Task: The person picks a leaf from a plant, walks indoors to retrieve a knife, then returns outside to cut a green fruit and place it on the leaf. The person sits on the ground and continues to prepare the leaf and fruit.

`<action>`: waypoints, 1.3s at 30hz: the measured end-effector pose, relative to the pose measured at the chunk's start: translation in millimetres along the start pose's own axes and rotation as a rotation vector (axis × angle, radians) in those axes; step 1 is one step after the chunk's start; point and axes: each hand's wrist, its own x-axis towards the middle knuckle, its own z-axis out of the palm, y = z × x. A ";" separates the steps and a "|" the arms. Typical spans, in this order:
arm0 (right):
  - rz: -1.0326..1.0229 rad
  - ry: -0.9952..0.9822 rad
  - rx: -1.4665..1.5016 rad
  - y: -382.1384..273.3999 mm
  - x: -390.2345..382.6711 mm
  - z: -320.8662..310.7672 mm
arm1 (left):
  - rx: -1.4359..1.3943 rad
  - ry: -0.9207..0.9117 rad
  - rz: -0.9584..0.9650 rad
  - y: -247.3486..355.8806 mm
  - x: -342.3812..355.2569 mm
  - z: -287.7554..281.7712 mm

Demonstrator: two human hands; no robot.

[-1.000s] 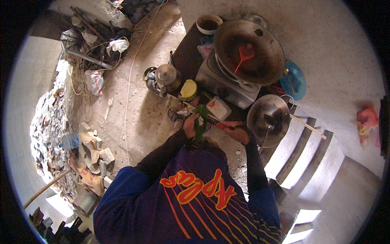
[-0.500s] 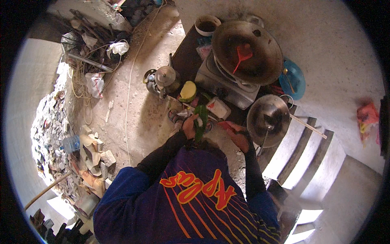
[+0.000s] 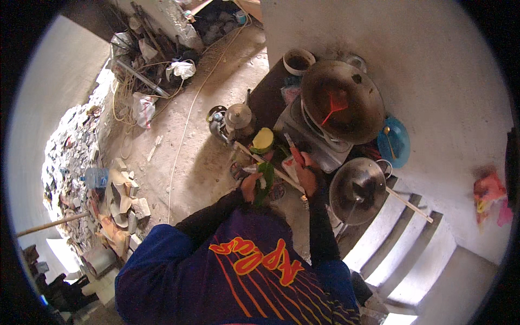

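My left hand (image 3: pixel 249 188) is closed around a dark green piece with a pale patch (image 3: pixel 264 183), which looks like a cut vegetable or fruit. My right hand (image 3: pixel 309 180) grips a red-handled knife (image 3: pixel 294 151), its blade tilted up and away from me, apart from the green piece. Just beyond my hands is a cut green-skinned fruit (image 3: pixel 264 140), its pale yellow flesh facing up. A white container (image 3: pixel 290 166) is partly hidden by my right hand.
Ahead right, a large wok (image 3: pixel 357 116) holding a red spatula (image 3: pixel 338 101) sits on a stove (image 3: pixel 325 156). A metal lid (image 3: pixel 346 203) lies beside my right forearm. A kettle (image 3: pixel 238 116) stands ahead left; a blue basin (image 3: pixel 398 143) sits by the wall.
My right hand has raised the knife, turning it from low and sideways to pointing up and away. My left hand still holds the green piece. The whole view has shifted.
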 end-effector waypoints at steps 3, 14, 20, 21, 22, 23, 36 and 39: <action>-0.121 0.053 0.035 6.3 35.0 27.7 | -0.021 -0.022 -0.112 2.0 -7.7 -12.3; -0.444 0.194 -0.081 -5.6 101.4 93.1 | -1.129 -0.032 -0.814 -51.9 -17.4 -21.2; -0.153 0.052 -0.206 23.9 120.7 117.3 | -0.891 0.013 -0.521 -67.0 -2.0 -57.9; -0.170 0.140 -0.245 34.1 125.4 123.5 | -1.197 -0.084 -0.639 -65.5 -3.8 -70.8; -0.274 0.277 -0.247 44.9 131.0 128.5 | -1.348 -0.142 -0.721 -63.3 -4.5 -84.4; -0.389 0.432 -0.249 55.4 136.3 133.0 | -1.369 -0.158 -0.792 -60.1 -3.9 -96.8; -0.131 0.223 -1.189 5.1 -2.4 100.9 | -1.665 -0.114 -0.974 -100.7 -6.3 -218.0; -0.025 0.361 -0.426 -71.1 -40.5 163.4 | -1.595 0.034 -0.941 -120.0 -9.7 -248.0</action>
